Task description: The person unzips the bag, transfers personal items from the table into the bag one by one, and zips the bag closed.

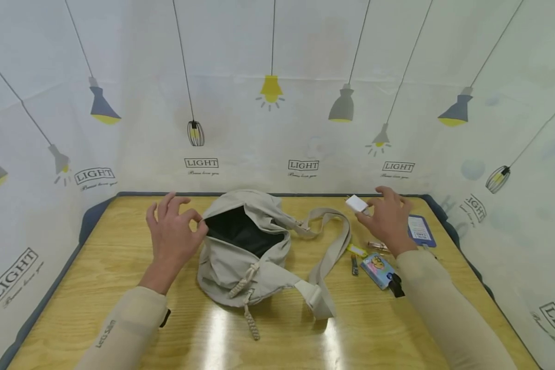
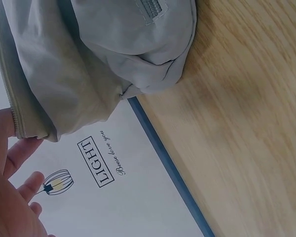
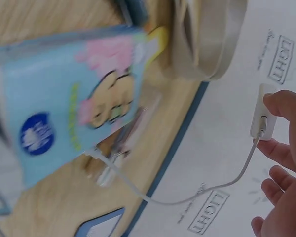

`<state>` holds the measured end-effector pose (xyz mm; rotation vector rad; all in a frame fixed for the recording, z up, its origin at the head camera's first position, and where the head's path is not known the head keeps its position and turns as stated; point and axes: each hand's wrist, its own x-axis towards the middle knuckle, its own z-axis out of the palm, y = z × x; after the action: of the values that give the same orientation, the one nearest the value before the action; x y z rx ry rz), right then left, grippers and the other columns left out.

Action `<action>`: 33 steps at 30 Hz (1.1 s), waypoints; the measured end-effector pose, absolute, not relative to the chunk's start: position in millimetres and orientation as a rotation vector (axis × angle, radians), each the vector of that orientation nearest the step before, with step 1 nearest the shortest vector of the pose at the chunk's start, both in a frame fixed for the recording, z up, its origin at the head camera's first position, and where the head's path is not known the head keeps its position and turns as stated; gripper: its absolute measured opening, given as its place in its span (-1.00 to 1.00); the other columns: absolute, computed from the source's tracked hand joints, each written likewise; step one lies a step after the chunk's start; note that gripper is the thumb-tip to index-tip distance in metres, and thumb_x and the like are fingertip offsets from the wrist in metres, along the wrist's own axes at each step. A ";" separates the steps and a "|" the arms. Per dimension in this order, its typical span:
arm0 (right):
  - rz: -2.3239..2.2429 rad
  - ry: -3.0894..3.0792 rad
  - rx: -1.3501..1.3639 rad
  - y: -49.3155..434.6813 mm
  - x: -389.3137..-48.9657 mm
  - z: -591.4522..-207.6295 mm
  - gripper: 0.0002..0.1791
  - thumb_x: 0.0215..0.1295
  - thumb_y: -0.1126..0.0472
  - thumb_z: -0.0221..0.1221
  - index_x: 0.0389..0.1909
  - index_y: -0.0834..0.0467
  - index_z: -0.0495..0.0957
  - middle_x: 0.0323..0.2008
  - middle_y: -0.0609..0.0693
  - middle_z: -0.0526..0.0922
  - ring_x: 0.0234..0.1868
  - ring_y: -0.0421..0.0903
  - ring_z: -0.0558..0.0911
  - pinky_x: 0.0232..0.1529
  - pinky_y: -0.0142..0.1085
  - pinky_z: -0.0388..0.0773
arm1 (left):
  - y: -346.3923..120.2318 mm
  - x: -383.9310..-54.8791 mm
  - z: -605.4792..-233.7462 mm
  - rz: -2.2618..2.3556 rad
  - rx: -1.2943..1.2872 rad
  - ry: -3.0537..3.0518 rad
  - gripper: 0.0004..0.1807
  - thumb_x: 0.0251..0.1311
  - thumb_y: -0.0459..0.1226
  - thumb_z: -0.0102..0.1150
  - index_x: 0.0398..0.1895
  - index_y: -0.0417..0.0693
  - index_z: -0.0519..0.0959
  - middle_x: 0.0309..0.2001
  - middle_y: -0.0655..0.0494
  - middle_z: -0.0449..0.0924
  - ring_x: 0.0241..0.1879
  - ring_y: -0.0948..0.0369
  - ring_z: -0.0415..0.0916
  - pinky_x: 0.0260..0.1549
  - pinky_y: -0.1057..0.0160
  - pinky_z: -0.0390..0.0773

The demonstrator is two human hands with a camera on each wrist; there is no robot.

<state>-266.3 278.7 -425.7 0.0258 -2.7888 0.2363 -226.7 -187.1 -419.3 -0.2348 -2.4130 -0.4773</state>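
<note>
White charger [image 1: 356, 204], right of centre in head view: pinched in right hand [image 1: 389, 218], with cable [image 3: 172, 203] plugged in. Beige bag [image 1: 226, 262], mid-frame: gaping, pinched at rim by left hand [image 1: 172, 234]. Tissue pack [image 1: 376, 270], lower right of centre; blue badge [image 1: 421, 231], farther right.

Mid-frame shows one bag [image 1: 231, 262] and two braided pulls [image 1: 244, 281]. Right of centre are one charger [image 1: 356, 203], one cable [image 3: 163, 203], one tissue pack [image 1: 377, 270], one yellow tag [image 1: 356, 250], one card holder [image 1: 422, 230]. Two hands [image 1: 173, 231] [image 1: 388, 218] show.
</note>
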 end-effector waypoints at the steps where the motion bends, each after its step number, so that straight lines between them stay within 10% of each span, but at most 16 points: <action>1: 0.253 -2.779 0.039 274.7 -266.4 -423.0 -0.53 0.17 -0.09 0.26 -0.15 0.24 0.68 0.32 0.23 0.31 0.31 0.29 0.30 0.23 0.31 0.06 | -187.0 -226.8 -419.2 -0.479 -0.236 -2.417 -0.84 0.03 -0.27 0.17 -0.62 -0.07 0.65 0.07 -0.13 0.55 0.35 -0.12 0.20 0.30 -0.28 0.00; 33: 0.694 -2.578 0.460 116.9 -266.5 -325.0 -0.63 0.16 -0.09 0.30 -0.16 0.09 0.70 0.31 0.07 0.38 0.34 0.06 0.33 0.28 0.16 0.11 | -182.8 -227.4 -417.5 -0.493 -0.234 -2.430 -0.80 0.07 -0.26 0.13 -0.62 -0.05 0.67 0.07 -0.13 0.54 0.37 -0.11 0.17 0.28 -0.28 -0.02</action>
<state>-266.5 116.9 -325.0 0.4602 -2.5785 0.6941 -227.4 -182.8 -417.5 -0.2340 -2.4296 -0.4935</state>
